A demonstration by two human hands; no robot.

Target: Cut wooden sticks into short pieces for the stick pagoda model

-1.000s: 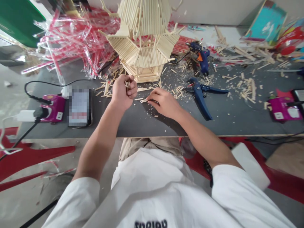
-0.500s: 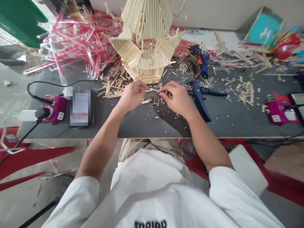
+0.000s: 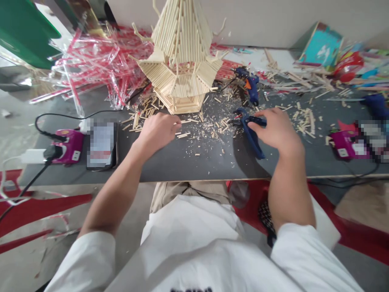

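My left hand (image 3: pixel 161 132) is closed, its fingers curled beside short wooden sticks (image 3: pixel 183 135) on the dark table. Whatever lies between those fingertips is hidden. To the right, my right hand (image 3: pixel 275 129) has its thumb and fingers around one handle of a blue hand cutter (image 3: pixel 253 140), which lies on the tabletop. Just beyond my hands stands a pagoda-like model (image 3: pixel 185 87) built of pale sticks, with a tall pointed roof and flared lower panels.
A blue glue gun (image 3: pixel 251 90) lies behind the cutter. Red-and-clear wrappers (image 3: pixel 103 65) are heaped at the back left. A phone (image 3: pixel 102 144) and a purple power adapter (image 3: pixel 68 146) sit on the left; another purple adapter (image 3: pixel 349 145) is on the right. Wood scraps (image 3: pixel 307 121) litter the table.
My right hand has gone from the stick scraps in the middle rightward to the cutter's handle. My left hand has shifted slightly left and down. The cutter appears unmoved.
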